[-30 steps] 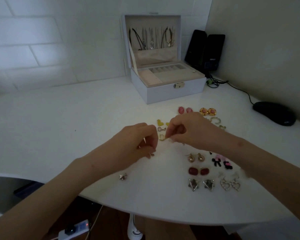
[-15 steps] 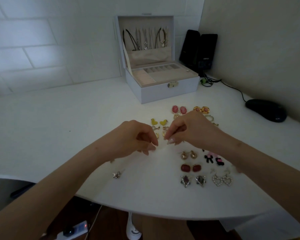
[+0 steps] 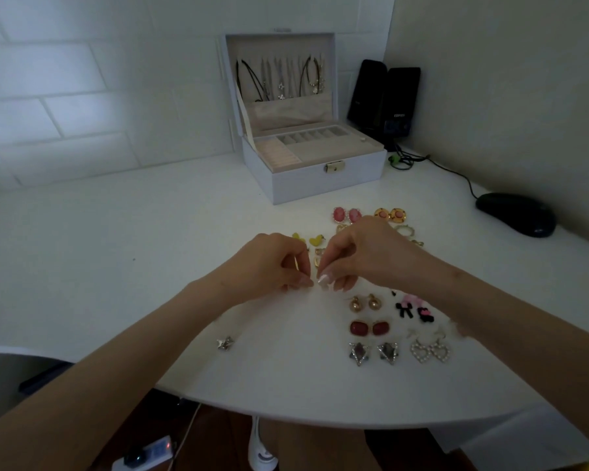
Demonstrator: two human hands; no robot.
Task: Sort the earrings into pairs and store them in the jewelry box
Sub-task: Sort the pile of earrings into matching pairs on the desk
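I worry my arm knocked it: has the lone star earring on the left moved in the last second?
No. The lone star earring keeps the same gap to the left of the silver star pair, and sits just as slightly above it.

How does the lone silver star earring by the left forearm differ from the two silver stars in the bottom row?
The lone silver star earring lies by itself near the left forearm; the two silver star earrings lie side by side in a row. The lone one looks smaller than either of the two, which show dark centres. All are silvery, pointed, on the white table.
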